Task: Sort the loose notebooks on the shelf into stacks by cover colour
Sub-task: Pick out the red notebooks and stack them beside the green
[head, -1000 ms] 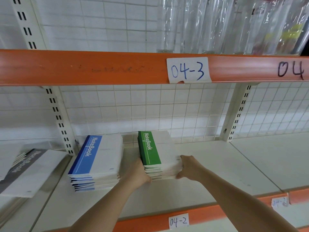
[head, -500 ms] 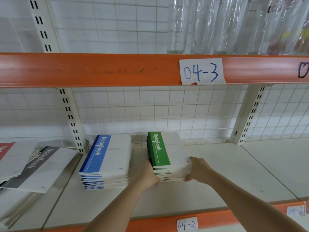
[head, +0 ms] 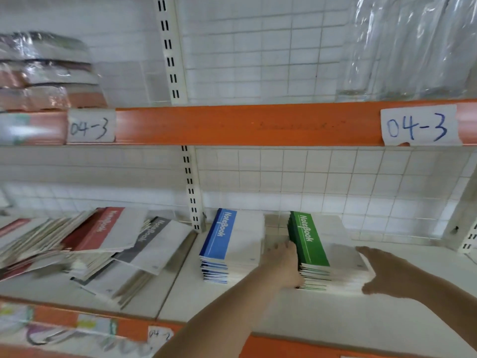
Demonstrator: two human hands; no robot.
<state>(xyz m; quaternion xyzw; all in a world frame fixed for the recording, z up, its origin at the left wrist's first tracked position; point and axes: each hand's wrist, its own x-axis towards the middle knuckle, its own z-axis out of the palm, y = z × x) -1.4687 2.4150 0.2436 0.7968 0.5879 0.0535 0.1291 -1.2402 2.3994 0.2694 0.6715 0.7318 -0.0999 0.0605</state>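
Hands bracket the green stack point(head: 322, 257) on the shelf point(head: 296, 313): left hand point(head: 285, 264) flat against its spine side, right hand point(head: 384, 273) against the opposite edge — neither grip curls round anything, fingers extended. Squaring goes best with even, opposed pressure, keeping clear of the blue stack point(head: 227, 248) just beside; loose notebooks point(head: 103, 244) — red, grey — lie unsorted at left.

Handwritten "04-3" labels point(head: 420, 126) on orange beam point(head: 245, 124), plastic-wrapped packs point(head: 44, 73) above
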